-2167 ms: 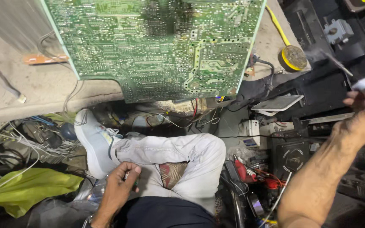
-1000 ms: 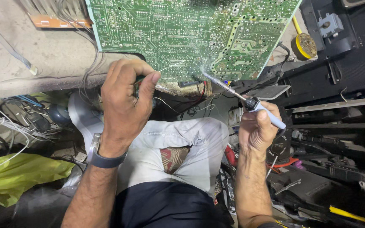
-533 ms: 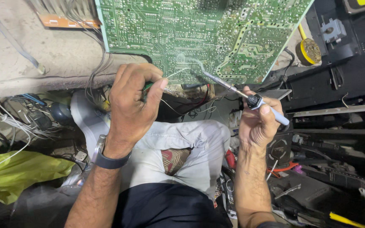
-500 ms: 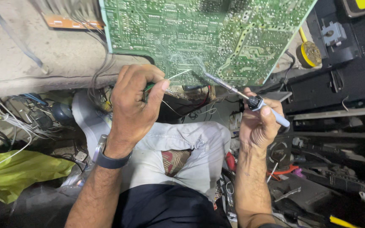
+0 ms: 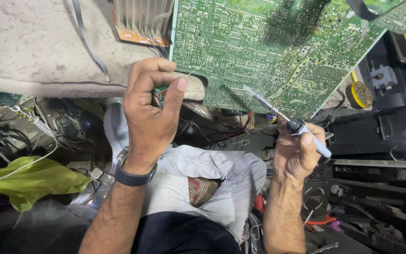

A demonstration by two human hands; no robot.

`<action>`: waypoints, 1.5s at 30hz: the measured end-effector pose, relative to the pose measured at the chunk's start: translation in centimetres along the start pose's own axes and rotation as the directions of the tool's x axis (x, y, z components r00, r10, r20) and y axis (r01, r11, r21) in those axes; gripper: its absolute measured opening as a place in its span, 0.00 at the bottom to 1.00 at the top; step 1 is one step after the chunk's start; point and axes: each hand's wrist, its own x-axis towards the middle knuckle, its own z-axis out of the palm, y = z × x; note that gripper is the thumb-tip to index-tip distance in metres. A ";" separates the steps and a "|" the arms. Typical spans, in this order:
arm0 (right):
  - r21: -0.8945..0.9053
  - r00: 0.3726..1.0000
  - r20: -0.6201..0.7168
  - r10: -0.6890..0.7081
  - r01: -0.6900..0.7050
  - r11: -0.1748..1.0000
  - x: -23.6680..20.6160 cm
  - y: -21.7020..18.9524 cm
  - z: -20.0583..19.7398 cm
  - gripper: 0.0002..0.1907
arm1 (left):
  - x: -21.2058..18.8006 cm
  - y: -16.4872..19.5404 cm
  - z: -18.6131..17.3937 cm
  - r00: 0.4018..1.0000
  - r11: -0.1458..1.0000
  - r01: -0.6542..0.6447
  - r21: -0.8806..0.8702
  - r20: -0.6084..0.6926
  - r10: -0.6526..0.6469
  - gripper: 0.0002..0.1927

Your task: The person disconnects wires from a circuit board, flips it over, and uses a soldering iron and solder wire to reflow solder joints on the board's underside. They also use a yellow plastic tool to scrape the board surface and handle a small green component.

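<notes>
Circuit board (image 5: 259,47): green, fine pale trace pattern with silver solder dots. Soldering iron (image 5: 287,123): metal shaft, black collar, light blue-white handle. Wristband (image 5: 130,178): dark navy. Trousers (image 5: 212,174): pale grey. Plastic bag (image 5: 29,181): yellow-green. Round tin (image 5: 362,94): yellow rim. Desk (image 5: 34,42): dusty grey-beige.

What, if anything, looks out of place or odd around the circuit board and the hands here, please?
The green circuit board lies askew, overhanging the edge of the concrete slab with one corner notched out. The right hand holds a soldering iron at the overhanging part, and the left hand pinches a thin wire. Loose cables and parts clutter the floor below.
</notes>
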 end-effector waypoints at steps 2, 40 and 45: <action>0.011 1.000 -0.001 0.017 -0.017 1.000 0.1 0.3 0.6 0.14 | -0.2 -0.2 0.0 1.000 0.999 0.009 0.039 0.006 -0.009 0.07; -0.218 0.998 -0.008 -0.065 0.062 0.974 5.5 -1.5 3.0 0.16 | 2.1 -1.3 3.0 0.989 0.989 -0.129 0.071 0.086 0.123 0.06; -0.248 0.997 0.007 -0.081 0.080 0.966 5.6 -1.2 3.2 0.17 | 2.2 -1.4 2.9 0.984 0.983 -0.166 0.084 0.075 0.160 0.09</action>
